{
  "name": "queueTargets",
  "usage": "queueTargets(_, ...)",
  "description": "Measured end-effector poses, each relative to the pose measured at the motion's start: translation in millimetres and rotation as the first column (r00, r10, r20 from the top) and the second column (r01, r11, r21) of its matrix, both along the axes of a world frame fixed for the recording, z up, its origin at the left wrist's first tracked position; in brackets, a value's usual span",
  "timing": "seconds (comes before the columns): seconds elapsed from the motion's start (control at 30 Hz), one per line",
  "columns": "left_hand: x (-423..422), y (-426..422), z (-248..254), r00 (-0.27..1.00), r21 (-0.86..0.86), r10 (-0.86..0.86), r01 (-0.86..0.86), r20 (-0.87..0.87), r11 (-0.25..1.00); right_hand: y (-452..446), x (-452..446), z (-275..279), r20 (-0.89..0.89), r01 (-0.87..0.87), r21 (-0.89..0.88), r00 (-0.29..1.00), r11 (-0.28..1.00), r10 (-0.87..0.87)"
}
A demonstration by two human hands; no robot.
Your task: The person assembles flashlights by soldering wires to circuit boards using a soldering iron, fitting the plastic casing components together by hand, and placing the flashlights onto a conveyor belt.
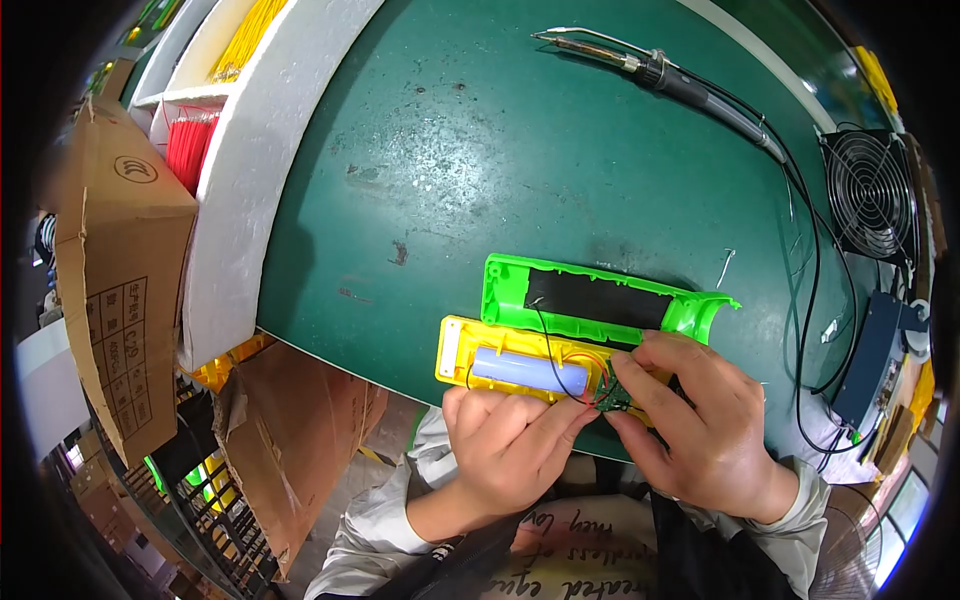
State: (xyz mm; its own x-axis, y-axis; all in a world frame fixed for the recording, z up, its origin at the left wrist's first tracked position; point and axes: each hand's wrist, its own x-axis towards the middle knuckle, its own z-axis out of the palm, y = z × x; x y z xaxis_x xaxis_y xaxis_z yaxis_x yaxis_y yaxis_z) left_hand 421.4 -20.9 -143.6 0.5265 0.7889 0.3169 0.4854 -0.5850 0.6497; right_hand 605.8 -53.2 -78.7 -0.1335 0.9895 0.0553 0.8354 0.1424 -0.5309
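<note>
A yellow plastic housing [455, 352] lies at the front edge of the green table, with a blue cylindrical battery [530, 371] inside it. Just behind it is a green housing half [500, 295] with a black strip inside. My left hand [515, 440] is closed at the yellow housing's near side, its thumb and index fingertips by the wires. My right hand [700, 420] pinches a small green circuit board [615, 397] at the housing's right part. Thin red and black wires run between battery and board.
On the green table [420, 180], a soldering iron [690, 90] lies at the back right. A fan [868, 190] and a blue-grey box [868, 360] stand right. White bins [240, 200] with red wires [188, 150] and yellow wires [250, 38], plus cardboard boxes [125, 270], are left.
</note>
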Motion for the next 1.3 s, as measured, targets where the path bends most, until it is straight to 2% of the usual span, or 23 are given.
queueTargets(0.07,0.9,-0.6,0.3,1.000,-0.022,0.006,-0.005,0.010,1.000,-0.7,-0.6,-2.0,-0.002,0.005,0.014,1.000,1.000,-0.005)
queueTargets(0.27,3.8,2.5,1.4,0.982,-0.083,0.036,-0.021,0.184,0.996,-1.2,-3.4,0.4,-0.022,0.060,-0.027,0.998,0.998,-0.060)
queueTargets(0.47,4.0,6.3,15.8,0.992,-0.168,0.023,-0.002,0.124,0.986,-1.4,-7.8,2.0,-0.013,0.082,-0.052,0.996,0.995,-0.083)
queueTargets(0.7,6.8,5.1,15.9,0.986,-0.221,0.075,-0.041,0.151,0.974,-3.0,-9.5,6.4,-0.041,0.126,-0.075,0.991,0.989,-0.129)
queueTargets(0.8,7.6,4.9,15.0,0.983,-0.175,0.072,-0.042,0.168,0.984,-5.8,-8.3,3.9,0.018,0.074,0.069,0.997,0.995,-0.075)
queueTargets(0.97,-1.5,-1.5,7.6,0.990,-0.012,0.033,-0.032,0.140,0.999,-9.7,-6.9,6.3,0.077,0.032,0.092,0.996,0.995,-0.039)
queueTargets(1.17,-19.2,-27.2,28.5,0.976,0.140,0.164,-0.184,0.147,0.973,-7.6,9.4,6.8,-0.048,0.063,0.212,0.997,0.975,-0.055)
queueTargets(1.2,-22.0,-32.2,32.3,0.971,0.149,0.179,-0.203,0.155,0.968,-2.1,18.7,6.0,0.013,0.075,0.290,0.997,0.954,-0.082)
queueTargets(1.23,-25.0,-35.8,31.0,0.967,0.145,0.131,-0.165,0.219,0.976,5.5,22.1,6.9,0.073,0.107,0.320,0.988,0.941,-0.137)
queueTargets(1.27,-26.4,-41.7,31.7,0.963,0.041,0.093,-0.106,0.254,0.994,13.4,25.7,7.7,0.129,0.137,0.353,0.973,0.926,-0.193)
queueTargets(1.3,-26.5,-47.8,32.4,0.955,-0.061,0.056,-0.039,0.293,0.997,22.9,32.5,5.9,0.084,0.128,0.225,0.985,0.966,-0.150)
